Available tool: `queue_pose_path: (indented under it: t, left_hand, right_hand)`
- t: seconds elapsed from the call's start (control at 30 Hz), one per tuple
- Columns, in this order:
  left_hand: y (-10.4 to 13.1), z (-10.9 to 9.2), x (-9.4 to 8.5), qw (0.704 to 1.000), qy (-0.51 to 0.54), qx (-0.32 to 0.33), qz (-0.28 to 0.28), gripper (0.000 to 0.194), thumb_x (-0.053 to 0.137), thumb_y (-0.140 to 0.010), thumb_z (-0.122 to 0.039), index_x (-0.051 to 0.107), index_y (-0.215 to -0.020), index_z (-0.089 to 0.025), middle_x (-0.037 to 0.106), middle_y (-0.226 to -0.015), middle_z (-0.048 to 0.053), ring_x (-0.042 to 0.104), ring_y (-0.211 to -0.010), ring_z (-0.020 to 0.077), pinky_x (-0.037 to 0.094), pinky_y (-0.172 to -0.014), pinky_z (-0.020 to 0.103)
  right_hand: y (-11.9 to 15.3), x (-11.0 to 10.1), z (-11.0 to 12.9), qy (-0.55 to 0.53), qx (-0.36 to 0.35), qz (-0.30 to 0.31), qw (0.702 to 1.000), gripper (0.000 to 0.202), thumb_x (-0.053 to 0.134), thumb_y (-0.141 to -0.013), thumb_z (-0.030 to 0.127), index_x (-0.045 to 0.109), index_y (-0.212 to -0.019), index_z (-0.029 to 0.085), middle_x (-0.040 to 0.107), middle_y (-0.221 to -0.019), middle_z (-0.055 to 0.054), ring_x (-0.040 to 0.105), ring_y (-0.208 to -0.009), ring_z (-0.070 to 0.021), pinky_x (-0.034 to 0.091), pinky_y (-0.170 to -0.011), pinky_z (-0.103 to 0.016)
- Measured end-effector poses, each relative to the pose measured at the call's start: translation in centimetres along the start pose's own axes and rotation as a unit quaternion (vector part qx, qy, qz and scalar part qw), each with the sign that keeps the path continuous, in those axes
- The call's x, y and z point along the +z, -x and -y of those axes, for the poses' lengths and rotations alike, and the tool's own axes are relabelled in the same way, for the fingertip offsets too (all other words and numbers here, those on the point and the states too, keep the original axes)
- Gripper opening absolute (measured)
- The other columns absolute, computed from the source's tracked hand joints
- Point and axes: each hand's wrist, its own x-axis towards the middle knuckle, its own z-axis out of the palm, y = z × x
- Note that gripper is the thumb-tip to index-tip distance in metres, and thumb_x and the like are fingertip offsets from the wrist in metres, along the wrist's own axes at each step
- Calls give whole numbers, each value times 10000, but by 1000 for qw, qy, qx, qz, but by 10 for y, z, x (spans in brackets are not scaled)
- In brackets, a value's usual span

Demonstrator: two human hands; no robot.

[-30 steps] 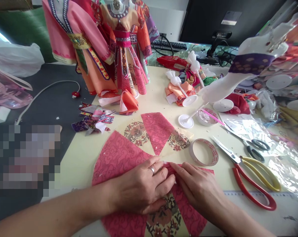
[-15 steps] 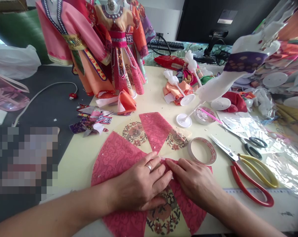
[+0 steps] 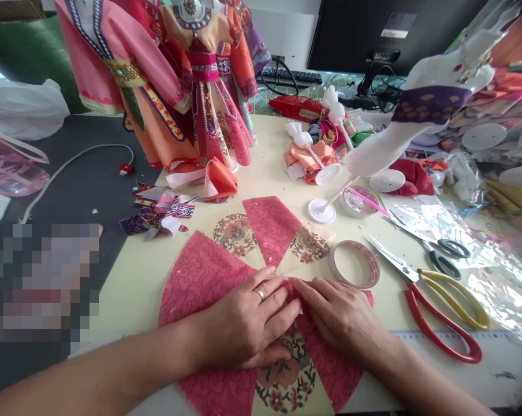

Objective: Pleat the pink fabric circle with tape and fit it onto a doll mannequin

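A round piece of fabric (image 3: 209, 277) lies flat on the table, with red patterned wedges and cream floral ones. My left hand (image 3: 254, 318) rests on its middle, a ring on one finger, the fingers a little bent and spread over the cloth. Against the same central spot, my right hand (image 3: 339, 309) presses with its index fingertip, its other fingers curled beneath. Small white bits show between the fingertips; I cannot make out what they are. A roll of tape (image 3: 376, 268) stands just beyond my right hand.
Red-and-yellow-handled scissors (image 3: 410, 274) and black-handled scissors (image 3: 438, 254) lie at the right. Behind stand dressed doll figures (image 3: 207, 75), a white mannequin (image 3: 377, 150) and a monitor (image 3: 351, 34). Fabric scraps (image 3: 161, 211) lie at the left, a ruler (image 3: 499, 335) at the front right.
Both hands stay nearly in place on the fabric. The view has shifted very slightly, and my fingers have moved only a little.
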Motion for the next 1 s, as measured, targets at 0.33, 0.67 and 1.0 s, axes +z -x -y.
queue_pose_path:
  t: [0.33,0.67,1.0]
  left_hand:
    - [-1,1,-1,1000,-2,7,-2,539,447,-897,-473,537,-1208,-43,636,-1144,186,547,-1148,324,372,-1026,528]
    - [-1,2,-1,1000,8,-4,0,538,456,-894,-471,519,-1214,-43,620,-1167,190,528,-1171,318,349,-1045,539]
    - [-6,3,0,999,40,5,8,567,475,-870,-494,475,-1176,-18,608,-1077,198,516,-1175,330,343,-1072,518]
  right_hand:
    - [-4,2,0,40,-11,23,999,327,382,-928,173,501,-1231,138,544,-727,-17,530,-598,-138,376,-507,-273]
    - [-5,-1,0,30,-3,37,999,272,379,-932,179,527,-1159,155,551,-729,-15,531,-611,-134,373,-522,-271]
    - [-6,0,-1,17,7,33,999,253,402,-919,177,552,-1122,173,546,-716,-4,519,-600,-135,342,-507,-280]
